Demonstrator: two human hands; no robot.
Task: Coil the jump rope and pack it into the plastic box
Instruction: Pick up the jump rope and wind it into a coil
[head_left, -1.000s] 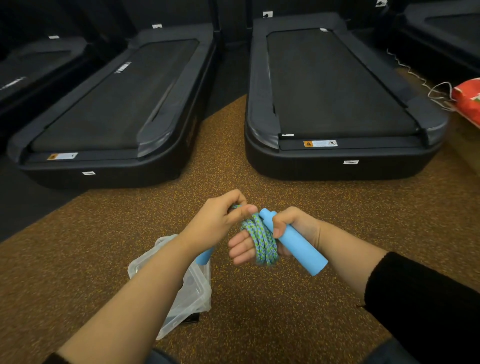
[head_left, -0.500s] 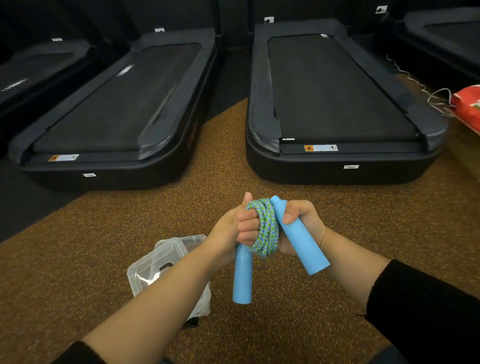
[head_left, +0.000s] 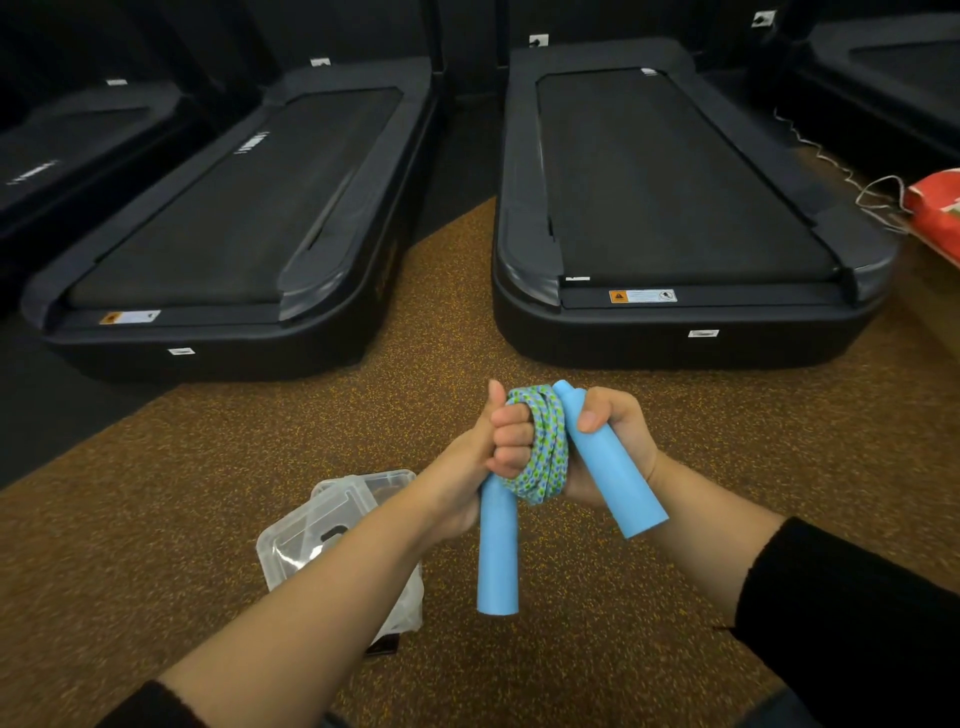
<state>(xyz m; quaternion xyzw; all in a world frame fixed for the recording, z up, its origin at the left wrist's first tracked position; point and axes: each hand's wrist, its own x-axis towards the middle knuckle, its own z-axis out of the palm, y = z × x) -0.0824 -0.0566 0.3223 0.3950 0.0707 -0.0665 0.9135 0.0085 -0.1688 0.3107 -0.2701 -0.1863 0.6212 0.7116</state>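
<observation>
Right treadmill (head_left: 675, 171), near end: white warning sticker (head_left: 642, 296) with an orange panel and black triangle at its left and a round pictogram at its right; print too small to read. Small white label (head_left: 703, 333) on the front face below it, illegible

Left treadmill (head_left: 234, 208), near end: orange-and-white sticker (head_left: 129, 317), blurred, and a white label (head_left: 181, 352) on the front face, unreadable. White lettering (head_left: 253, 141) on its far side rail, likely a brand mark, letters not resolved

Red bag (head_left: 940, 208), far right: pale print, illegible

No word or number can be read anywhere
</observation>
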